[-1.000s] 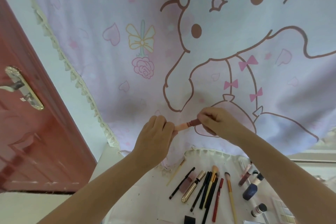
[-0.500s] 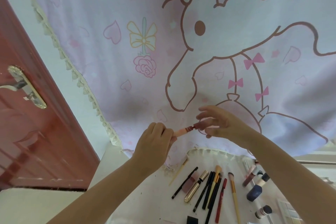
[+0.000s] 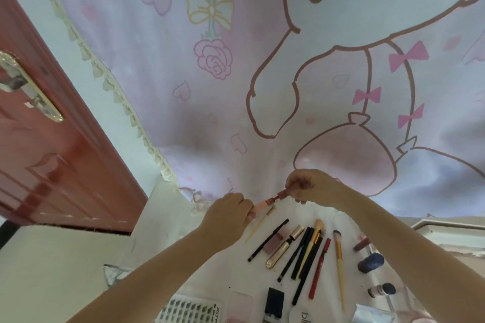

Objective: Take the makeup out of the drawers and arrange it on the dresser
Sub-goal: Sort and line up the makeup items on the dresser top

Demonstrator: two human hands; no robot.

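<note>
I hold a small pink lip tube (image 3: 265, 203) above the back of the white dresser top (image 3: 223, 265). My left hand (image 3: 228, 215) grips its pale pink body. My right hand (image 3: 312, 186) pinches its darker reddish cap end. Below them, makeup lies in a row on the dresser: a black pencil (image 3: 267, 240), a gold tube (image 3: 284, 246), several dark pencils (image 3: 301, 254), a red pencil (image 3: 319, 269) and a yellow-handled brush (image 3: 338, 259). Small bottles (image 3: 371, 262) lie at the right.
A pink cartoon-print cloth (image 3: 262, 73) hangs behind the dresser. A red door (image 3: 52, 155) with a metal handle (image 3: 29, 86) stands at the left. A sticker sheet (image 3: 189, 309), a black case (image 3: 274, 301) and packets lie along the near edge.
The view has tilted down, so the hands sit lower in frame. My right fingers, spread half a second ago, have closed again on the cap end of the tube.
</note>
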